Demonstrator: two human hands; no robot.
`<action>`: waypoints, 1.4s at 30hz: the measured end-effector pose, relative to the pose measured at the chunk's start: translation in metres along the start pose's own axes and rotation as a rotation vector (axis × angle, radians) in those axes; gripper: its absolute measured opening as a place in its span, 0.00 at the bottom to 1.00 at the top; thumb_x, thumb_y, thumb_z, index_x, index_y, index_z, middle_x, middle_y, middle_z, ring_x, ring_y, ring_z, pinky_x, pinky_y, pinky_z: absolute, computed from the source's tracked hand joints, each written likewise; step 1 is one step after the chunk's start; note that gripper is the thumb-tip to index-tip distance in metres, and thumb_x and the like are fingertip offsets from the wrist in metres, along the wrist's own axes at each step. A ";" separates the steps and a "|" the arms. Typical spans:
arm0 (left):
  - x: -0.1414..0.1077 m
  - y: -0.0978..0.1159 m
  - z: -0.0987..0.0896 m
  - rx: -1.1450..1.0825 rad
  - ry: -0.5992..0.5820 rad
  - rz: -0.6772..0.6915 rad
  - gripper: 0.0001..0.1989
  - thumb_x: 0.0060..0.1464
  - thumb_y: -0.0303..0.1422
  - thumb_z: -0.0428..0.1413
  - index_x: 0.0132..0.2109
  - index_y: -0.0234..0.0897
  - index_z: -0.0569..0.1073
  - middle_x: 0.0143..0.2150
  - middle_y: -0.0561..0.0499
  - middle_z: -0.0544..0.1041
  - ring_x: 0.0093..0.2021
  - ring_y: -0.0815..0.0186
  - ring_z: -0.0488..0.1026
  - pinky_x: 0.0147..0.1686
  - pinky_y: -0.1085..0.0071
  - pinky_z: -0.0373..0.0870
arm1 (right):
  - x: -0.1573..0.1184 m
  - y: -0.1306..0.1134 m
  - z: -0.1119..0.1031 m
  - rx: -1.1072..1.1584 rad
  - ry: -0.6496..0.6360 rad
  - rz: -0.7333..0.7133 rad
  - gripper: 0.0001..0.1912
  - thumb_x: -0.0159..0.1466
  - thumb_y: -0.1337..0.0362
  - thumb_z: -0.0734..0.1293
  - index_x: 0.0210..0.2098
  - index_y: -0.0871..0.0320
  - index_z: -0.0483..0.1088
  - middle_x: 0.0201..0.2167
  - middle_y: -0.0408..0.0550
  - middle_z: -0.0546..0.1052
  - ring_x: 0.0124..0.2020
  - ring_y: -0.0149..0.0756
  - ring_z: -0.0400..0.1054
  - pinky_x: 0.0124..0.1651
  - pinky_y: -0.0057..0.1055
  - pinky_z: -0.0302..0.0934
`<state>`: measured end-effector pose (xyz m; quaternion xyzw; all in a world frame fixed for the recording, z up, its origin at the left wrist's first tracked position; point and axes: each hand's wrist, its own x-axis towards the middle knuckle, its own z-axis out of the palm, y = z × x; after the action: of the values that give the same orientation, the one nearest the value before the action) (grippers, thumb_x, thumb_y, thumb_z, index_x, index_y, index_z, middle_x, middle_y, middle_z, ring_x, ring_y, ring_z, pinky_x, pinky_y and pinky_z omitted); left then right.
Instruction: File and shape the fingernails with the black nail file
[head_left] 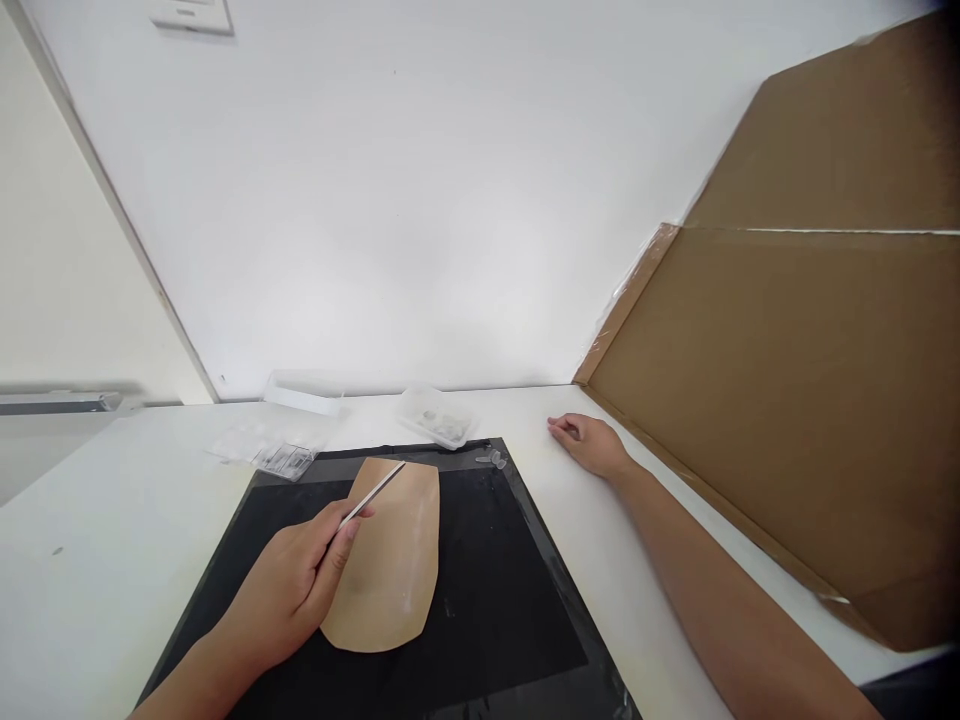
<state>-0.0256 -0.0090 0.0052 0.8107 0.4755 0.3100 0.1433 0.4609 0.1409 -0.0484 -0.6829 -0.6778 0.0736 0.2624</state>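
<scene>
My left hand is closed around a thin, straight silver-and-dark stick-shaped tool. Its tip points up and to the right over a tan, slightly glossy sheet with cut corners. The sheet lies on a black mat, and my left hand covers part of its left edge. Off to the right, my right hand rests on the white table with curled fingers, thumb and fingertips together. Nothing shows in it. Small clear pieces sit at the mat's far right corner.
Behind the mat stands a clear plastic tray with small pieces in it. Farther left are a translucent box and a clear bag with a printed label. Large cardboard panels rise along the right side. A white wall closes the back.
</scene>
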 end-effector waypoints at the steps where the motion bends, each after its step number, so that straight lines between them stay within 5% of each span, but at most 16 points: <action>1: 0.000 0.000 0.000 -0.005 -0.004 -0.001 0.18 0.74 0.40 0.42 0.56 0.41 0.73 0.32 0.54 0.80 0.30 0.65 0.79 0.32 0.73 0.70 | -0.002 -0.005 -0.002 0.014 -0.016 -0.007 0.15 0.67 0.49 0.63 0.35 0.51 0.75 0.51 0.46 0.83 0.50 0.46 0.77 0.50 0.40 0.68; 17: 0.002 -0.004 0.001 -0.010 -0.060 -0.005 0.17 0.73 0.39 0.43 0.57 0.42 0.72 0.35 0.54 0.81 0.32 0.64 0.80 0.31 0.74 0.71 | -0.020 -0.079 0.003 0.140 -0.259 -0.260 0.15 0.67 0.47 0.66 0.40 0.47 0.81 0.46 0.43 0.85 0.48 0.45 0.78 0.49 0.38 0.70; 23: 0.003 -0.003 0.001 0.003 -0.059 -0.008 0.17 0.73 0.39 0.43 0.56 0.42 0.73 0.31 0.55 0.80 0.29 0.65 0.78 0.30 0.74 0.69 | -0.019 -0.079 0.002 0.115 -0.251 -0.259 0.16 0.67 0.46 0.65 0.40 0.48 0.80 0.46 0.43 0.84 0.47 0.44 0.78 0.50 0.37 0.69; 34: 0.002 -0.004 0.001 0.039 -0.053 0.005 0.17 0.73 0.39 0.43 0.56 0.42 0.73 0.30 0.55 0.79 0.27 0.66 0.77 0.29 0.74 0.70 | -0.011 -0.034 -0.016 0.009 -0.075 -0.071 0.18 0.67 0.47 0.64 0.34 0.51 0.78 0.43 0.47 0.85 0.45 0.47 0.77 0.44 0.37 0.67; 42: 0.002 -0.004 0.002 0.028 -0.073 -0.020 0.17 0.73 0.39 0.43 0.57 0.42 0.72 0.27 0.57 0.77 0.26 0.66 0.76 0.28 0.74 0.68 | -0.018 -0.068 0.004 0.059 -0.128 -0.218 0.17 0.68 0.48 0.63 0.33 0.51 0.76 0.41 0.45 0.85 0.43 0.43 0.78 0.45 0.35 0.66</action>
<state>-0.0265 -0.0052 0.0015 0.8186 0.4823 0.2722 0.1523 0.3978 0.1210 -0.0252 -0.5911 -0.7608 0.1081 0.2451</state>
